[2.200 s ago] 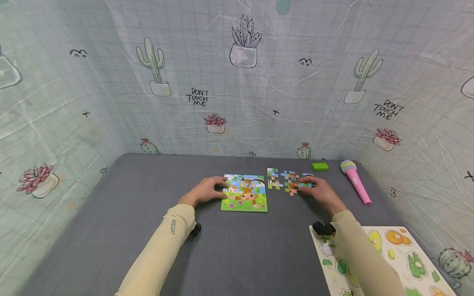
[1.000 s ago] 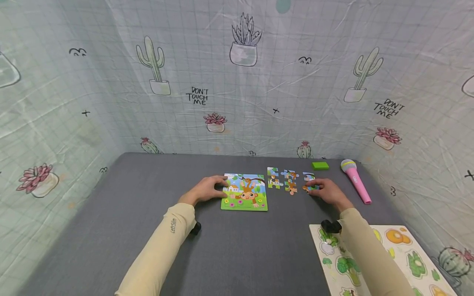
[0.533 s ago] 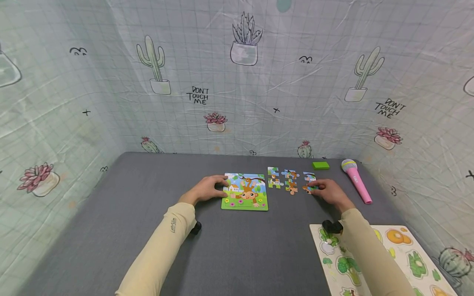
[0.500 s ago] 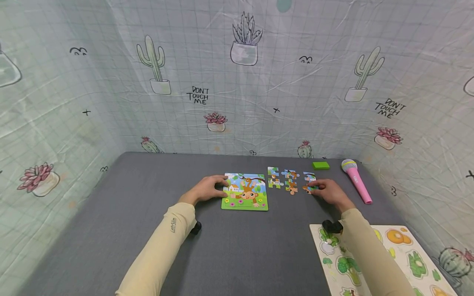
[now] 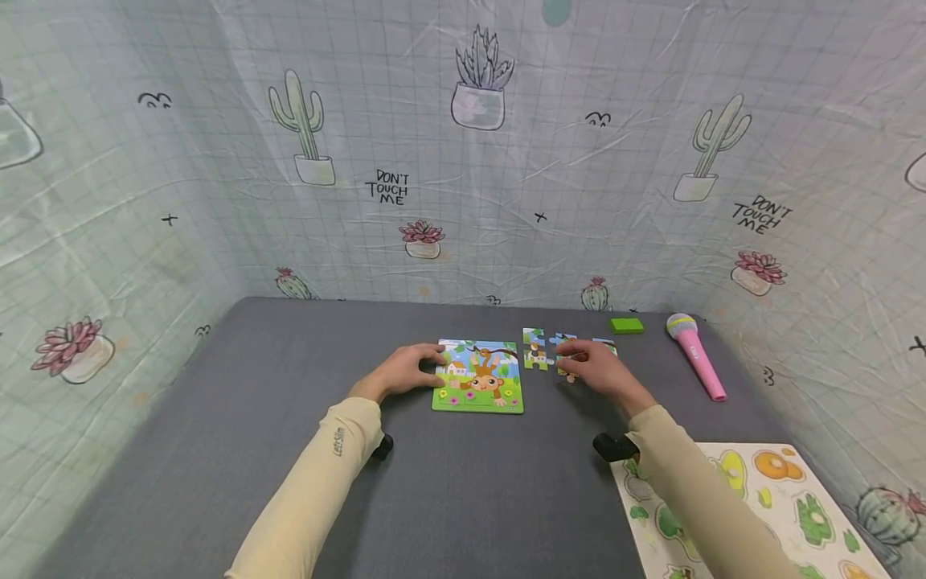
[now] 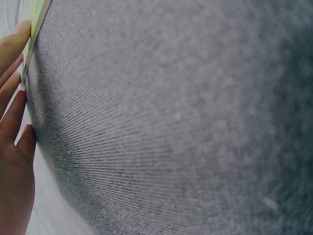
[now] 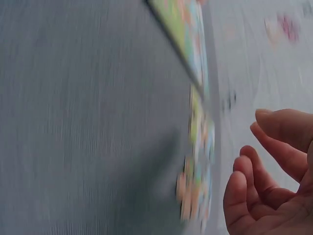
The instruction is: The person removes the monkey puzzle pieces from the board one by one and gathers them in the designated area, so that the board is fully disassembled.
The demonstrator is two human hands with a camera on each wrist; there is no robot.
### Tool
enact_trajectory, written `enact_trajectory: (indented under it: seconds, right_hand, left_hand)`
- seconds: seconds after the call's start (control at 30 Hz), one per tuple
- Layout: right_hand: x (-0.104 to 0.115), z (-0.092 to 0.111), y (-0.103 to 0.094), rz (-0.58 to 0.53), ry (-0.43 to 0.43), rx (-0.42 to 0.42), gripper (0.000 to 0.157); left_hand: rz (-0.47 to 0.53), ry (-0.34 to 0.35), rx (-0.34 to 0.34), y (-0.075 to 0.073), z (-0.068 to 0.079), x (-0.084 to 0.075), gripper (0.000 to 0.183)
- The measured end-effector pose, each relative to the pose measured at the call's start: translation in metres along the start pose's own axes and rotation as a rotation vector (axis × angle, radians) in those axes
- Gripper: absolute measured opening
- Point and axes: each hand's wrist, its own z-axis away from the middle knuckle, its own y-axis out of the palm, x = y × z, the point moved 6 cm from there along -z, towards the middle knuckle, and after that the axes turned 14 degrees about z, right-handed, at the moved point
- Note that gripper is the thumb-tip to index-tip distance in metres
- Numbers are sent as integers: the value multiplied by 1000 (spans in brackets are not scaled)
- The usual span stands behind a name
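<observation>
Monkey board [image 5: 477, 378] sits on the table [image 5: 463, 498], with the left hand [image 5: 401, 371] touching its left edge, fingers relaxed. The right hand [image 5: 602, 371] is loosely curled, nothing in it, over the puzzle pieces [image 5: 536, 359] right of the board.

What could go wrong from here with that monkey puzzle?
The right grip hangs over puzzle pieces, so it might brush some askew. The left grip touches the monkey board, with pieces close beside it; sliding it could bump them. The right sleeve passes over the vegetable board and might nudge it.
</observation>
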Motion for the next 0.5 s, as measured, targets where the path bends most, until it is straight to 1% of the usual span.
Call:
enact_trajectory:
  seconds: [0.2, 0.3, 0.4, 0.5]
  right_hand:
    - [46, -4, 31, -23, -106, 62, 37]
    - [67, -5, 47, -52, -154, 98, 37]
    - [85, -7, 64, -77, -185, 124, 37]
    - [98, -11, 78, -97, -204, 134, 37]
  left_hand:
    - [5, 1, -3, 2, -1, 1, 42]
    - [4, 6, -8, 2, 0, 0, 41]
    - [11, 5, -13, 1, 0, 0, 41]
    - [11, 5, -16, 1, 0, 0, 41]
